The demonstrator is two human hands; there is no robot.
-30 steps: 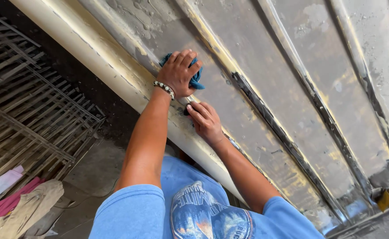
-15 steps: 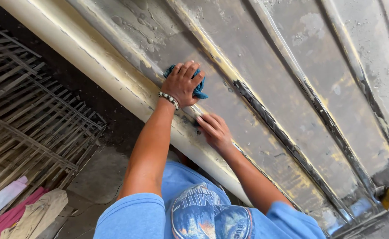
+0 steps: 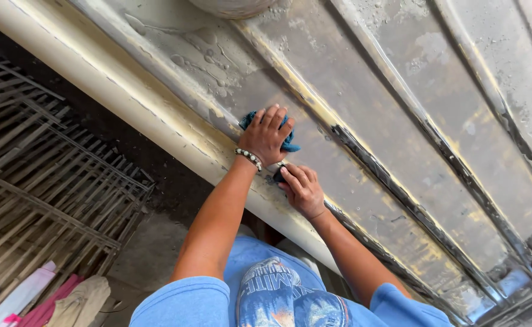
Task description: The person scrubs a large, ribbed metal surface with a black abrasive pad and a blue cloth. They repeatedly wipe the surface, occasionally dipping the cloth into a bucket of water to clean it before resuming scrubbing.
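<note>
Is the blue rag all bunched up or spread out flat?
Bunched up. The blue rag is crumpled under the left hand, only its edges peeking out against the wet panel.

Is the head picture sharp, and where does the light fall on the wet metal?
Head view: sharp around the left hand on the blue cloth and the right hand; daylight sheen on the wet ribbed metal panel; the floor beneath lies in shadow.
</note>
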